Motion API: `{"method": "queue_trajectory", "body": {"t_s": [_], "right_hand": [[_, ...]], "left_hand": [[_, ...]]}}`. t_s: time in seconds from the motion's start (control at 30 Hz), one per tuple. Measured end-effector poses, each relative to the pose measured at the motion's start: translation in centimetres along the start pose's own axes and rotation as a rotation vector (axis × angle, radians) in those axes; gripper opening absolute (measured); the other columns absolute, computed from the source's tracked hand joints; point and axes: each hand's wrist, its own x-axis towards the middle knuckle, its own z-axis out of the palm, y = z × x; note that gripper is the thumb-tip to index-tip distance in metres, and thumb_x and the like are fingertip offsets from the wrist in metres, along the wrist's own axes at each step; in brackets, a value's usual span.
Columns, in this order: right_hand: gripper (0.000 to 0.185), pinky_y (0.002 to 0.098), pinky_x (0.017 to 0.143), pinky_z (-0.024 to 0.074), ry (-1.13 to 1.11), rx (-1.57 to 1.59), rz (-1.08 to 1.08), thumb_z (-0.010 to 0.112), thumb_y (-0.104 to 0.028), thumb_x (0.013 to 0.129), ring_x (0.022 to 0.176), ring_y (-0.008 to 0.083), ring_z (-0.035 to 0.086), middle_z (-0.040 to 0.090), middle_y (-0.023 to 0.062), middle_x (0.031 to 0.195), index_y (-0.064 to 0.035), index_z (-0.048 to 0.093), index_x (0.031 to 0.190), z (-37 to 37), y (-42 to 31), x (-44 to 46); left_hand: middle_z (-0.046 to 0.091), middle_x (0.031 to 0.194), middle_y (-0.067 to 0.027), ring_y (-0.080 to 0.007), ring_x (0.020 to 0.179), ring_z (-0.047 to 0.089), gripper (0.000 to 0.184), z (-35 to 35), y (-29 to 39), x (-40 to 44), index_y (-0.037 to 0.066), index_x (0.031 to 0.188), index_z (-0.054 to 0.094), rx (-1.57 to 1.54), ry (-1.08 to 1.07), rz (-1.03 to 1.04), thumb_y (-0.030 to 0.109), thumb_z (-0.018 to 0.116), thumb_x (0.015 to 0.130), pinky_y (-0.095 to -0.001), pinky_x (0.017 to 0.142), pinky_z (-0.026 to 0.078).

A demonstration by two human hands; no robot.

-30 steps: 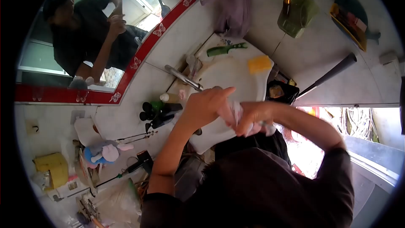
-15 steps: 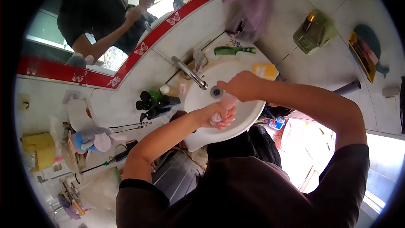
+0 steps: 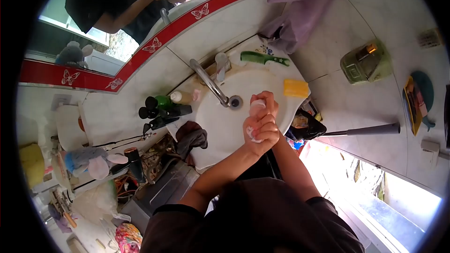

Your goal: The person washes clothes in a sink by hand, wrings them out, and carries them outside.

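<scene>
Over the front right part of the white sink (image 3: 216, 131), my left hand (image 3: 262, 135) is closed with its fingers curled round a wet-looking pink and white cloth (image 3: 254, 134). Right beside it, farther from my body, my right hand (image 3: 269, 104) is closed too, with a pale pink part of the cloth bulging between its fingers. The two hands touch. The curved metal faucet (image 3: 209, 82) reaches over the bowl, its tip next to the drain (image 3: 235, 102), to the left of my hands. The cloth's full shape is hidden by my fingers.
On the sink's rim lie a green comb (image 3: 265, 58) and a yellow sponge (image 3: 296, 88). Dark-capped bottles (image 3: 161, 107) and a dark cloth (image 3: 191, 139) are at the left. A red-framed mirror (image 3: 152, 45) hangs above; a grey-handled tool (image 3: 370, 130) leans at the right.
My right hand came in from the far side of the bowl and now closes beside my left hand, which has moved slightly right. The view has shifted, and more of the bowl shows.
</scene>
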Motion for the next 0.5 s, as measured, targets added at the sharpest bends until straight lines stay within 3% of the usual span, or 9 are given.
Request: {"method": "queue_trajectory", "body": {"t_s": [0.07, 0.17, 0.23, 0.27, 0.33, 0.4, 0.43, 0.47, 0.5], "right_hand": [[0.022, 0.0301, 0.050, 0.0450, 0.059, -0.008, 0.139, 0.064, -0.005, 0.067, 0.058, 0.0264, 0.055, 0.056, 0.0084, 0.068, -0.0068, 0.048, 0.082, -0.2, 0.4, -0.5], [0.020, 0.0299, 0.054, 0.0455, -0.092, -0.005, 0.222, 0.064, -0.007, 0.068, 0.060, 0.0254, 0.056, 0.055, 0.0100, 0.068, -0.0059, 0.050, 0.082, -1.4, 0.6, -0.6], [0.022, 0.0306, 0.057, 0.0448, 0.076, -0.244, -0.106, 0.064, -0.007, 0.068, 0.062, 0.0238, 0.056, 0.055, 0.0107, 0.069, -0.0066, 0.052, 0.086, -0.9, 0.8, -0.8], [0.022, 0.0306, 0.057, 0.0448, 0.083, -0.238, -0.110, 0.064, -0.007, 0.068, 0.062, 0.0238, 0.056, 0.055, 0.0107, 0.069, -0.0066, 0.052, 0.086, -1.0, 0.9, -1.0], [0.019, 0.0306, 0.060, 0.0445, -0.080, 0.022, 0.282, 0.065, -0.009, 0.067, 0.064, 0.0229, 0.056, 0.054, 0.0114, 0.067, -0.0058, 0.055, 0.083, -1.8, 1.1, -1.3], [0.018, 0.0311, 0.061, 0.0445, -0.162, 0.040, 0.371, 0.064, -0.011, 0.067, 0.064, 0.0228, 0.056, 0.053, 0.0107, 0.065, -0.0046, 0.056, 0.082, -3.0, 0.7, -1.0], [0.017, 0.0316, 0.062, 0.0445, -0.253, 0.051, 0.461, 0.063, -0.012, 0.067, 0.063, 0.0227, 0.056, 0.052, 0.0100, 0.062, -0.0035, 0.056, 0.080, -3.7, -0.2, -0.4], [0.015, 0.0282, 0.047, 0.0418, -0.341, 0.156, 0.597, 0.063, -0.015, 0.069, 0.055, 0.0171, 0.053, 0.050, 0.0074, 0.058, -0.0032, 0.054, 0.071, -4.8, -1.4, -0.3], [0.015, 0.0282, 0.047, 0.0418, -0.335, 0.156, 0.593, 0.063, -0.015, 0.069, 0.055, 0.0171, 0.053, 0.050, 0.0074, 0.058, -0.0032, 0.054, 0.071, -6.0, -2.6, 0.1]], "left_hand": [[0.038, 0.047, -0.0021, -0.0085, 0.034, 0.037, 0.018, -0.3, 0.6, 0.1, 0.008, 0.056, 0.036, 0.014, 0.025, 0.006, -0.008, 0.043, 0.061, -0.0181, 0.033, 0.035], [0.041, 0.051, -0.0024, -0.0090, 0.039, 0.042, 0.014, -0.8, 1.0, -0.3, 0.006, 0.060, 0.039, 0.012, 0.064, 0.013, -0.002, 0.048, 0.067, -0.0178, 0.036, 0.037], [0.044, 0.055, -0.0029, -0.0097, 0.044, 0.045, 0.011, -0.2, 1.3, -0.5, 0.005, 0.064, 0.043, 0.012, 0.078, 0.016, 0.003, 0.050, 0.071, -0.0177, 0.038, 0.039], [0.044, 0.061, -0.0032, -0.0105, 0.051, 0.045, 0.008, 0.3, 1.5, -0.6, 0.004, 0.070, 0.045, 0.039, 0.163, 0.033, 0.007, 0.051, 0.073, -0.0189, 0.045, 0.040], [0.044, 0.068, -0.0036, -0.0113, 0.059, 0.045, 0.012, 1.9, 1.6, -1.3, 0.003, 0.077, 0.047, 0.075, 0.250, 0.049, 0.012, 0.052, 0.074, -0.0201, 0.052, 0.042], [0.050, 0.089, -0.0087, -0.0181, 0.080, 0.050, 0.031, 4.4, 1.8, -2.6, 0.001, 0.101, 0.045, 0.403, 0.352, 0.205, 0.019, 0.052, 0.076, -0.0274, 0.070, 0.044], [0.050, 0.089, -0.0087, -0.0181, 0.080, 0.050, 0.031, 5.0, 2.0, -3.3, 0.001, 0.101, 0.045, 0.408, 0.355, 0.202, 0.019, 0.052, 0.076, -0.0274, 0.070, 0.044], [0.049, 0.099, -0.0105, -0.0215, 0.091, 0.048, 0.040, 5.4, 2.1, -4.1, 0.001, 0.109, 0.041, 0.723, 0.210, 0.269, 0.021, 0.053, 0.076, -0.0315, 0.077, 0.042], [0.048, 0.110, -0.0123, -0.0248, 0.101, 0.046, 0.050, 5.5, 2.3, -4.8, 0.001, 0.117, 0.037, 1.034, 0.051, 0.330, 0.023, 0.054, 0.076, -0.0356, 0.084, 0.040]]}}
